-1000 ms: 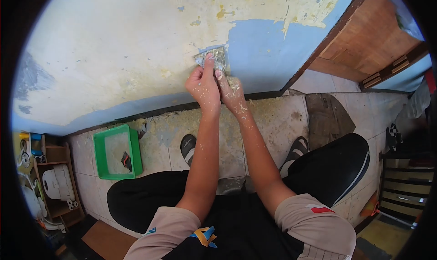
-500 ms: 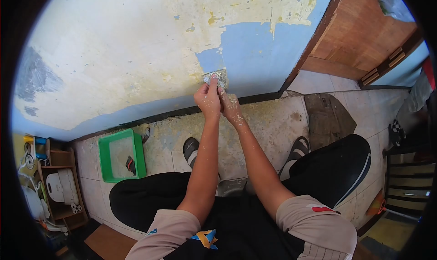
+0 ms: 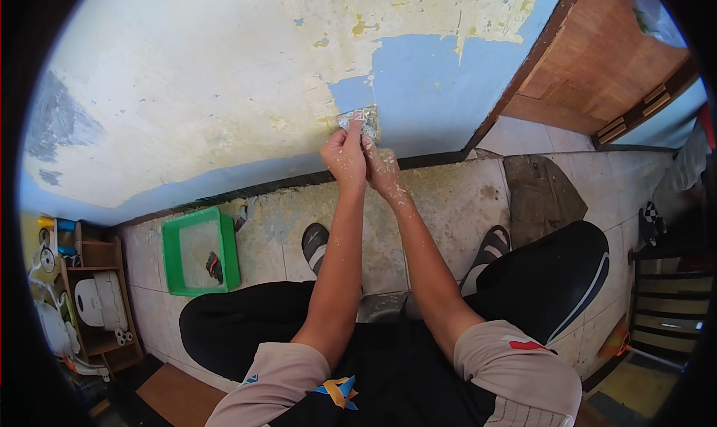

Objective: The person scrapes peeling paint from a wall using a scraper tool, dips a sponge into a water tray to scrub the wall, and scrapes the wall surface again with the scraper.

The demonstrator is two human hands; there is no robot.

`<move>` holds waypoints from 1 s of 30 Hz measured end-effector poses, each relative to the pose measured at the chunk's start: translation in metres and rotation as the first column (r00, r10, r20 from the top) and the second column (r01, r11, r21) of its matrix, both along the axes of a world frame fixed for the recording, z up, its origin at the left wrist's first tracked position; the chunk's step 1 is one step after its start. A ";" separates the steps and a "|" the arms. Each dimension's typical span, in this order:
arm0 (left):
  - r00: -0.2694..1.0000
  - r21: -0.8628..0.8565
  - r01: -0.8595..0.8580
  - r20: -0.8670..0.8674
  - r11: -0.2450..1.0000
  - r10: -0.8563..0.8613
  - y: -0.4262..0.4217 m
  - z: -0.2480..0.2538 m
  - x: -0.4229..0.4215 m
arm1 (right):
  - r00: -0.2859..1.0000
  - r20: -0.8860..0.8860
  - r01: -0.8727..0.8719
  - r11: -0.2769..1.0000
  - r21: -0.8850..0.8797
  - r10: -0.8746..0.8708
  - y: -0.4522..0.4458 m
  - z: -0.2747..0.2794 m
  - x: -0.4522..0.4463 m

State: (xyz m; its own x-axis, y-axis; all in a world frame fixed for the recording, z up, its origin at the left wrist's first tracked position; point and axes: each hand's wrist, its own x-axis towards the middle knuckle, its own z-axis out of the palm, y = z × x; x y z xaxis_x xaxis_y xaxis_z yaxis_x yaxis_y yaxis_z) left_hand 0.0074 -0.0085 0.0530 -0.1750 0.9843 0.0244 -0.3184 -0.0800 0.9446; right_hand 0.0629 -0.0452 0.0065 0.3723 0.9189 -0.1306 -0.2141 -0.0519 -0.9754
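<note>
Both hands grip a scraper [image 3: 369,119] whose wide blade is covered with pale paint flakes and lies against the wall [image 3: 209,68]. My left hand [image 3: 345,156] is closed on it, with the thumb stretched along the blade. My right hand [image 3: 385,170] wraps round the handle just below and to the right, dusted with flakes. The handle is mostly hidden by the fingers. Above the blade is a small patch of blue paint [image 3: 349,92]. Left of it the wall is scraped to a cream surface; blue paint [image 3: 426,91] stays to the right.
A green tray [image 3: 233,257] with a dark tool inside stands on the floor at left. Scrapings litter the tiles along the wall. A brown cloth [image 3: 539,192] lies near my right foot. A wooden shelf [image 3: 98,264] stands far left, a wooden door [image 3: 590,53] upper right.
The view has shifted slightly, so the wall and hands appear a little farther right. Both hands keep their grip on the scraper, at nearly the same spot on the wall.
</note>
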 end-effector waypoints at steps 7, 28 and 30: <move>1.000 0.116 0.007 0.006 0.993 -0.008 0.016 0.028 -0.001 | 0.999 -0.024 -0.026 0.996 0.091 0.029 0.015 0.029 0.010; 0.998 0.094 0.027 0.045 0.995 -0.031 0.009 0.047 -0.003 | 0.999 0.025 -0.037 0.999 -0.005 0.037 0.003 0.063 0.003; 0.999 0.096 0.033 0.030 0.995 -0.036 0.015 0.045 -0.006 | 1.000 -0.005 -0.028 1.000 -0.013 0.028 0.003 0.060 -0.002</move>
